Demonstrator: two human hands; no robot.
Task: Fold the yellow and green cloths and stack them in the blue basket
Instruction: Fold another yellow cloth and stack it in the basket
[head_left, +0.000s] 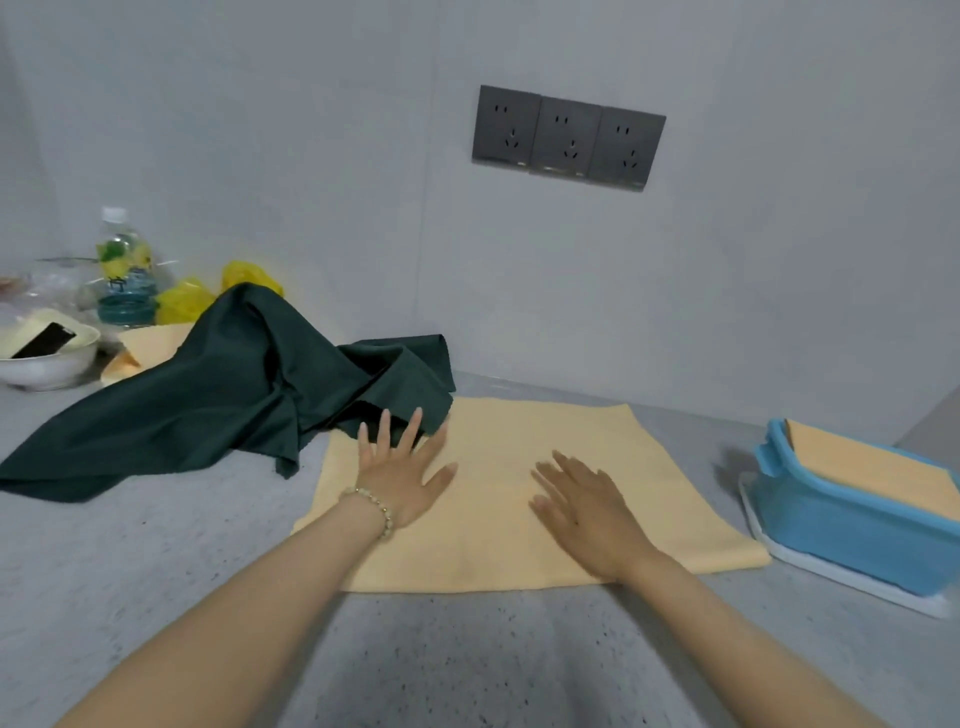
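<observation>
The yellow cloth (566, 436) is spread flat on the table (156, 561) in the lower middle of the frame, and its upper left corner is overlapped by the crumpled green cloth (223, 395). It is pressed by both hands. The left hand (402, 480), with a bead bracelet (382, 512) at the wrist, is laid on the cloth's left part with fingers fanned, and its fingertips reach the green cloth's edge. The right hand (589, 512) is laid flat near the cloth's middle. The grip of each is wide, and nothing is held.

The step is judged to be smoothing ahead of a fold. It is best done if the green cloth is first pushed clear of the corner. Wrinkles should then be swept outward from the centre and the edges matched before any crease is pressed. The fold should also be sized to suit the basket.

The blue basket (831, 525) is set on a white tray (841, 577) at the right edge of the frame. One folded yellow cloth (872, 462) is lodged in it, rising above the rim. At the upper left, a white bowl (47, 364) is seen with pale contents and a dark flat object; what these are cannot be told. A bottle (124, 270) is stood behind it.
</observation>
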